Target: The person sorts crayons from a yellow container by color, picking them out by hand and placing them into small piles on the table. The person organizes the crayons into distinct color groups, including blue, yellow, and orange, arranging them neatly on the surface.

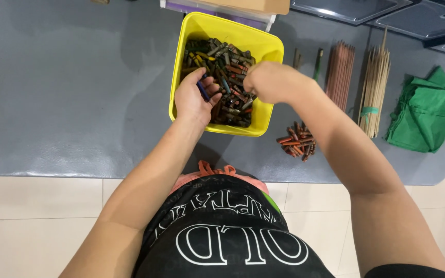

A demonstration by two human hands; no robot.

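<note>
Place: home craft corner, likely.
Evidence: my grey surface (68, 103) over pale floor tiles (37, 216); pencil bundles (340, 72); yellow bin (269, 46) of crayon stubs.

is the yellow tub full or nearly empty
Partly full: the yellow tub holds a heap of crayon stubs, with bare wall above it.

Tub (269, 49) of crayon stubs (230, 64) on mat (68, 92); small crayon pile (297, 144) right of it, stick bundles (374, 87) and folded cloth (423, 113) farther right.
</note>
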